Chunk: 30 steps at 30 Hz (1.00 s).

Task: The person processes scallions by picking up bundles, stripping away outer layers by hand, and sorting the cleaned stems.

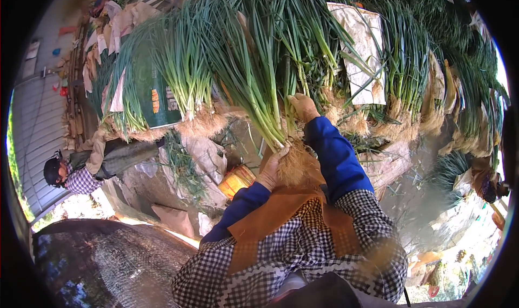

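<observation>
A bunch of green onions [265, 117] lies in front of me, its green leaves pointing away and its tangled tan roots towards my body. My left hand [272, 171] grips the white lower stalks beside the roots. Higher up, my right hand [303, 106] is curled at a stalk on the bunch's right side; the fingers' far side is hidden. Loose onions with bushy roots [333, 109] lie just right of that hand. To the left rests a further pile of green onions [194, 77], roots towards me.
A green printed board [156, 93] stands between piles at left, and a whitish sack [365, 56] lies among the onions at right. A yellow-orange package [237, 181] is on the littered ground. A person in a dark cap [77, 172] is at far left, another person [486, 182] at far right.
</observation>
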Available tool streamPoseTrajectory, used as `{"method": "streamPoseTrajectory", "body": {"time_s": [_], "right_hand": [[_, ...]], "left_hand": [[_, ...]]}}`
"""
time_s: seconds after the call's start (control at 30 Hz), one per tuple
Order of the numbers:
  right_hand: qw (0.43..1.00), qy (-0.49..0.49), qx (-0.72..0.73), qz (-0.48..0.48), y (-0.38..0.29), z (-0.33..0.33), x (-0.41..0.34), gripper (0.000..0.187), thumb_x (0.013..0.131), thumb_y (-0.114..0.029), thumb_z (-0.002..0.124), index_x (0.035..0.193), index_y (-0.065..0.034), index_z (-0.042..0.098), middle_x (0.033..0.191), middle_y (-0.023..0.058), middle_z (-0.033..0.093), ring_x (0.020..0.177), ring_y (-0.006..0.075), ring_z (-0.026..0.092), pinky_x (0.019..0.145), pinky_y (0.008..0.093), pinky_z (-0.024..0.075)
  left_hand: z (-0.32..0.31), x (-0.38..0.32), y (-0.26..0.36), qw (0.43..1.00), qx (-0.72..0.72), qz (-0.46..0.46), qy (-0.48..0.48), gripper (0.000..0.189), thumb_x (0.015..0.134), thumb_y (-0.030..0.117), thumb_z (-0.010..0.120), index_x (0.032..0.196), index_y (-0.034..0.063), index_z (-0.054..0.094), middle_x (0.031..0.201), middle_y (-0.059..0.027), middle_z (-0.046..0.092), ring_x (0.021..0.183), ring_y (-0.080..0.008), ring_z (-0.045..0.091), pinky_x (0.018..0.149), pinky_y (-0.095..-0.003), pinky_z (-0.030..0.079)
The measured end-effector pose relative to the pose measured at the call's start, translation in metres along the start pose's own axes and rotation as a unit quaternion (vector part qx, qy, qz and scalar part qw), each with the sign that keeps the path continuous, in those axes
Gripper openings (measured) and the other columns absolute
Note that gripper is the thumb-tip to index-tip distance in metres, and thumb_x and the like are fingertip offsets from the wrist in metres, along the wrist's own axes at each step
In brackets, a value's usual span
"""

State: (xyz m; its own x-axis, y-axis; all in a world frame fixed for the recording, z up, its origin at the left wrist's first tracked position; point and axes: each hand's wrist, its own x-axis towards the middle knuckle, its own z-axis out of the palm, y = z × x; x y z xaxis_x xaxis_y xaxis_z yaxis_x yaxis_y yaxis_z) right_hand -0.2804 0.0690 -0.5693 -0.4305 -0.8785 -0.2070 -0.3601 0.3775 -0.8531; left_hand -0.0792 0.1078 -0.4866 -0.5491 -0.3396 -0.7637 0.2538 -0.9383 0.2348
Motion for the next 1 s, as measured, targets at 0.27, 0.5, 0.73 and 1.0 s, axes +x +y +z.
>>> {"method": "streamPoseTrajectory", "body": {"time_s": [0.27,0.5,0.73,1.0], "right_hand": [[0.985,0.024,0.014,0.172,-0.035,-0.015,-0.034,0.038,0.082,-0.042,0.057,0.091,-0.0047,0.061,0.082,0.0128,0.063,0.076,0.0235,0.061,0.069,0.0336,0.0471],[0.973,-0.039,-0.192,0.125,-0.036,-0.007,0.004,0.044,0.085,-0.046,0.048,0.081,-0.0038,0.060,0.077,0.0166,0.062,0.076,0.0348,0.059,0.067,0.0424,0.0463],[0.881,-0.233,0.357,0.207,-0.080,-0.077,-0.136,0.036,0.088,-0.037,0.052,0.064,-0.0102,0.049,0.050,-0.0028,0.044,0.043,0.0067,0.039,0.042,0.0199,0.0309],[0.941,-0.219,-0.197,0.165,0.031,-0.114,-0.179,0.033,0.087,-0.034,0.054,0.099,-0.0037,0.060,0.080,0.0083,0.063,0.070,0.0167,0.058,0.066,0.0292,0.0486]], "left_hand": [[0.004,-0.001,-0.007,0.988,0.141,0.032,0.055,0.025,0.080,0.011,0.064,0.103,0.0044,0.057,0.096,-0.0013,0.058,0.085,-0.0138,0.057,0.077,-0.0249,0.047],[0.003,0.004,-0.010,0.983,0.174,0.032,0.054,0.026,0.081,0.012,0.062,0.103,0.0012,0.056,0.095,-0.0042,0.059,0.085,-0.0144,0.058,0.077,-0.0260,0.048],[-0.002,0.000,0.006,0.996,-0.069,-0.041,0.027,0.021,0.084,0.011,0.055,0.102,0.0020,0.057,0.096,-0.0109,0.062,0.088,-0.0222,0.061,0.080,-0.0360,0.051],[-0.005,-0.003,0.027,0.987,-0.162,0.011,-0.017,0.021,0.083,0.008,0.055,0.103,0.0016,0.055,0.096,-0.0083,0.059,0.090,-0.0216,0.058,0.082,-0.0376,0.050]]}}
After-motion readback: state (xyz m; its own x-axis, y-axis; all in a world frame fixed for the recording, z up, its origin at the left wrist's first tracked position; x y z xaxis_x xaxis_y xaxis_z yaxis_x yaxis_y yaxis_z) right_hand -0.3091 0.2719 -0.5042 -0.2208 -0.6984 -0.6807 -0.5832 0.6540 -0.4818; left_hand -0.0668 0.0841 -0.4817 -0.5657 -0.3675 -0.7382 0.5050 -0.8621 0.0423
